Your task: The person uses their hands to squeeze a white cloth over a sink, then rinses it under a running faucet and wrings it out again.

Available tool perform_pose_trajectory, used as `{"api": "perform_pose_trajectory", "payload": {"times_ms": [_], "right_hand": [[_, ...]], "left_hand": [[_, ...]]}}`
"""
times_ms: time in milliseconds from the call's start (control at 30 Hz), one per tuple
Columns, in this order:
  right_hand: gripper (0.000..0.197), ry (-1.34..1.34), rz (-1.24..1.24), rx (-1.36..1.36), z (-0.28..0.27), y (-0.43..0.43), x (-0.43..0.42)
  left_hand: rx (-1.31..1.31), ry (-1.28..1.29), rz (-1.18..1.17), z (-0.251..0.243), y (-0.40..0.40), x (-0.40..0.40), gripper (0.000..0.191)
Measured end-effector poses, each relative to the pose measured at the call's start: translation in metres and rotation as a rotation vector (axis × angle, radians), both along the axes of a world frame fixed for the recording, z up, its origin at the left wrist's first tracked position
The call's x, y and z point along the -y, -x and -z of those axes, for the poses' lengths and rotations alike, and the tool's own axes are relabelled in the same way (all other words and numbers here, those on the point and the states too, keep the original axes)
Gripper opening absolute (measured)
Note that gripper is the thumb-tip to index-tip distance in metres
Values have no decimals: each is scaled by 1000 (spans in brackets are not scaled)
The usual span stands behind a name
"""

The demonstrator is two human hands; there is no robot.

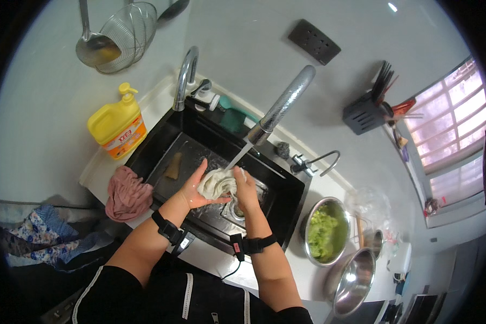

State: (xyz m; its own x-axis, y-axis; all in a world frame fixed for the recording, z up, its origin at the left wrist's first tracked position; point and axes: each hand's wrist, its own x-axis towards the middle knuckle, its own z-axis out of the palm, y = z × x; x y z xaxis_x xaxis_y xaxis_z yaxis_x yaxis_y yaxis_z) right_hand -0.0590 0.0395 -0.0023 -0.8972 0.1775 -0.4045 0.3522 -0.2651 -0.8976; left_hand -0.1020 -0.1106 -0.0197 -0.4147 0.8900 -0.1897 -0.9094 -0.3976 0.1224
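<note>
A bunched white cloth is held between my two hands over the black sink. My left hand cups it from the left, thumb up and fingers beneath. On the other side my right hand grips the cloth with the thumb on top. Water runs from the large chrome faucet down onto the cloth. Under my right hand the drain is partly hidden. A brown object, its kind unclear, lies on the sink floor at the left.
A yellow detergent bottle and a crumpled pink cloth sit left of the sink. To the right stand a steel bowl of green leaves and another steel bowl. A second chrome faucet and a small curved tap rise behind.
</note>
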Motion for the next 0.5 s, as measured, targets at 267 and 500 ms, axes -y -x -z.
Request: {"api": "perform_pose_trajectory", "payload": {"times_ms": [267, 500], "right_hand": [[25, -668, 1, -386, -27, 3, 40], [33, -983, 132, -303, -11, 11, 47]], "left_hand": [[-6, 473, -192, 15, 2, -20, 48], [-242, 710, -366, 5, -7, -49, 28]]}}
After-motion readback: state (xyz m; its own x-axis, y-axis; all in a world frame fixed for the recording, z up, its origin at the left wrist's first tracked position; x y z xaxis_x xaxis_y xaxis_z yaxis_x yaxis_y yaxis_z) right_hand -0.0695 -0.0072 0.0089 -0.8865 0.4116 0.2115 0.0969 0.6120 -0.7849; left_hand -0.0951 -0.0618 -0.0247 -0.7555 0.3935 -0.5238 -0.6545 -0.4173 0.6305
